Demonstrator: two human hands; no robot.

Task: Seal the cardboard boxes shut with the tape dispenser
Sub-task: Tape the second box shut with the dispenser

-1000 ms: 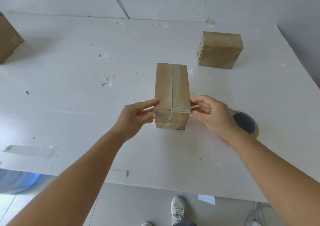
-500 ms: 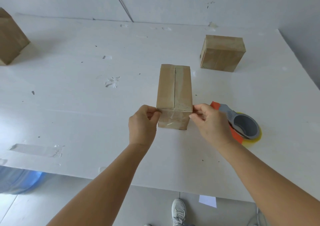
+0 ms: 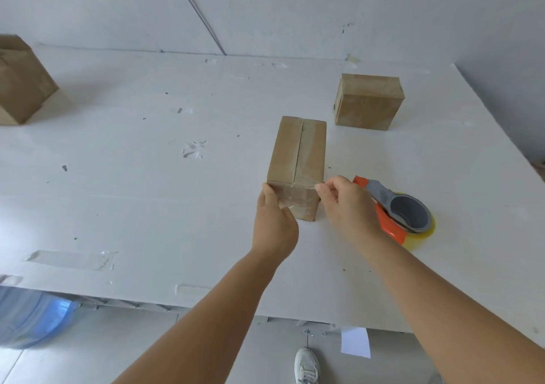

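The cardboard box (image 3: 298, 159) stands on the table (image 3: 147, 192); left hand (image 3: 275, 221) presses flat on its near face, right hand (image 3: 348, 203) pinches its corner, tape dispenser (image 3: 404, 209) at 3 o'clock.

— How many views do you have?

— One only, worn on your head, so no two views share any part of the scene.

— Which way does it face?

— Forward and steeply down over the white table (image 3: 147, 206). Your forearms enter from the bottom edge, and your left hand (image 3: 275, 224) and right hand (image 3: 346, 206) sit near mid-frame, close to the lens.

— How wide is it?

— Wide-angle. It takes in the wall (image 3: 295, 9) behind the table's far edge and, below the near edge, the floor with your shoe (image 3: 306, 366).
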